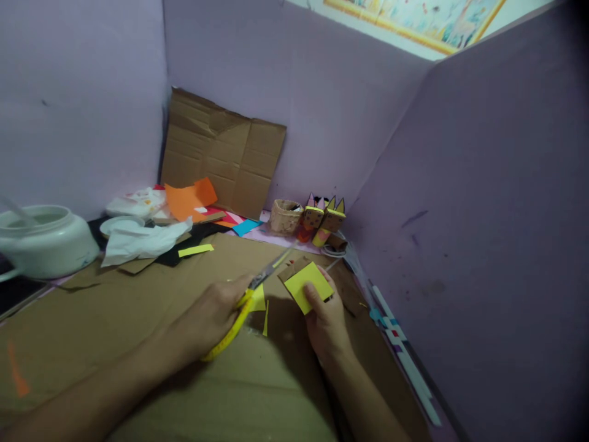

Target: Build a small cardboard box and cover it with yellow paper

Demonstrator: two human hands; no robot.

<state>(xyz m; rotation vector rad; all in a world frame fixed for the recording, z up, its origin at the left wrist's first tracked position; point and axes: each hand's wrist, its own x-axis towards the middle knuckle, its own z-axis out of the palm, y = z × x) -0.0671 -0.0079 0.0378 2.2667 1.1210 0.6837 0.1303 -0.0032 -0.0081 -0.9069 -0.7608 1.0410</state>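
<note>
My left hand (221,313) is closed round a pair of yellow-handled scissors (234,322), whose metal blades point up and to the right. In my right hand (329,322) is a square of yellow paper (306,288), the thumb pressed on its face. A piece of brown cardboard (289,270) shows behind the paper's upper left edge. The blades are a little apart from the paper. Below the scissors, a yellow scrap (258,299) and a thin yellow sliver (265,319) lie on the cardboard sheet (216,393) that covers the table.
At the left stands a white pot (46,245) beside crumpled white tissue (142,239). Orange paper (188,199) and a yellow strip (196,250) lie further back. A small basket (284,218) and paper animal figures (322,221) stand near the walls. Leaning cardboard (221,153) rests behind.
</note>
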